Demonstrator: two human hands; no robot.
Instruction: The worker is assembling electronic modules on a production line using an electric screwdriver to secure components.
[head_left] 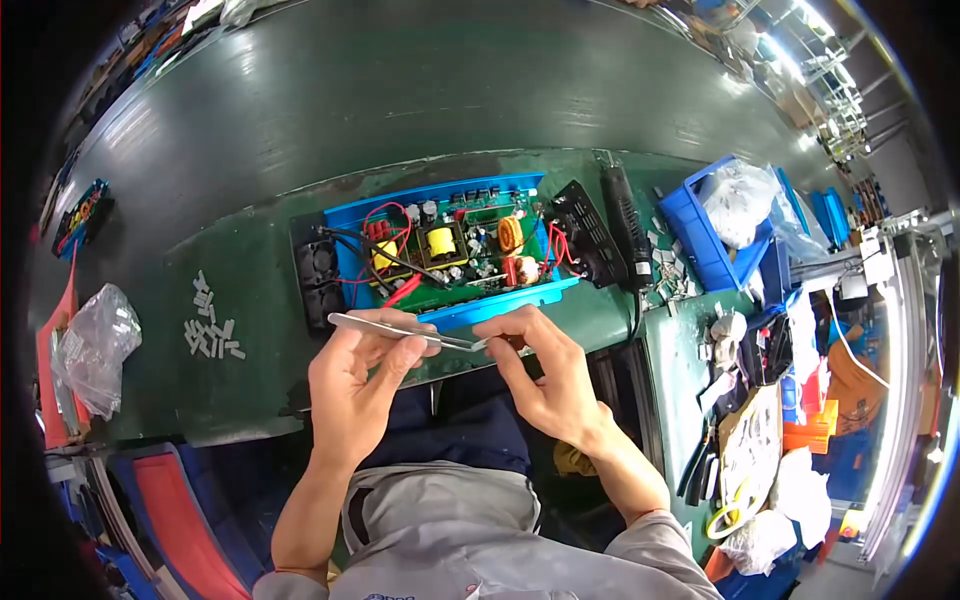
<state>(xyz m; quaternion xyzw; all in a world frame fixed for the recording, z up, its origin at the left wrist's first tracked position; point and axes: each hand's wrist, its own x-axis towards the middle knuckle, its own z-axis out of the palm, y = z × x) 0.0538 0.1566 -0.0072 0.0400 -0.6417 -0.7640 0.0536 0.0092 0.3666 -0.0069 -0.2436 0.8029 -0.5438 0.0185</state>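
My left hand (360, 390) grips a pair of metal tweezers (385, 327), their tips pointing right. At those tips, my right hand (555, 380) pinches a small pale piece (480, 345) between thumb and forefinger. Both hands are raised at the bench's near edge. Just beyond them lies an opened electronic unit with a blue metal housing (500, 308). Its green circuit board carries yellow-wrapped transformers (441, 241), a copper coil (510, 236) and red and black wires. A black end panel with fans (317, 283) stands at its left end; another black vented panel (590, 232) hangs by wires at the right.
Small pale strips (212, 330) lie scattered on the green bench, left. A black corded, pen-shaped tool (627, 225) and more small pieces (672, 272) sit right, beside a blue bin (690, 225) with plastic bags. A dark conveyor-like surface (400, 90) stretches across the far side.
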